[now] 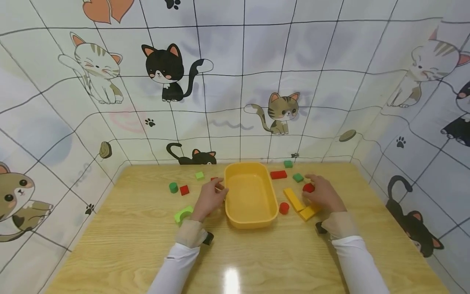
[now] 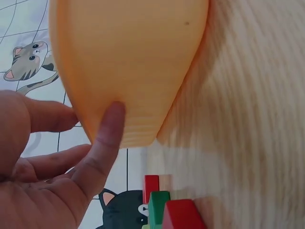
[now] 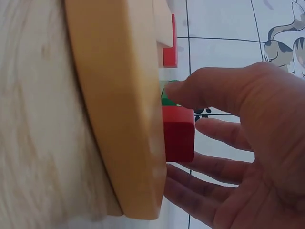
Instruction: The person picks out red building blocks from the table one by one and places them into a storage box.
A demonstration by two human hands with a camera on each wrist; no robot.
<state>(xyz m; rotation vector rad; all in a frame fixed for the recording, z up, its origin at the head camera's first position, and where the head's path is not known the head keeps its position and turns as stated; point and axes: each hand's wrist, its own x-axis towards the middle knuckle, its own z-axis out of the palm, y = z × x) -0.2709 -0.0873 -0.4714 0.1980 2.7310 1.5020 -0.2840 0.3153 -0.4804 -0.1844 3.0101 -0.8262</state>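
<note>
A yellow plastic bin (image 1: 251,224) stands mid-table. My left hand (image 1: 211,198) is at its left side; in the left wrist view the thumb (image 2: 112,126) lies against or just before the bin's outer wall (image 2: 133,57), with the other fingertips by the rim. My right hand (image 1: 323,194) is spread about a red block (image 1: 308,188), thumb on one side and fingers on the other. In the right wrist view this red block (image 3: 179,134) sits between them, contact unclear. A yellow block (image 3: 112,95) fills the foreground there, and yellow blocks (image 1: 293,199) lie beside the hand.
Right of the bin lie a red cylinder (image 1: 284,208), a red bar (image 1: 278,174) and green blocks (image 1: 298,177). To the left are a green cylinder (image 1: 174,187), a red cube (image 1: 184,190), a light green cube (image 1: 199,175) and a light green arch (image 1: 182,214). A cat-print cloth (image 1: 227,90) walls the table.
</note>
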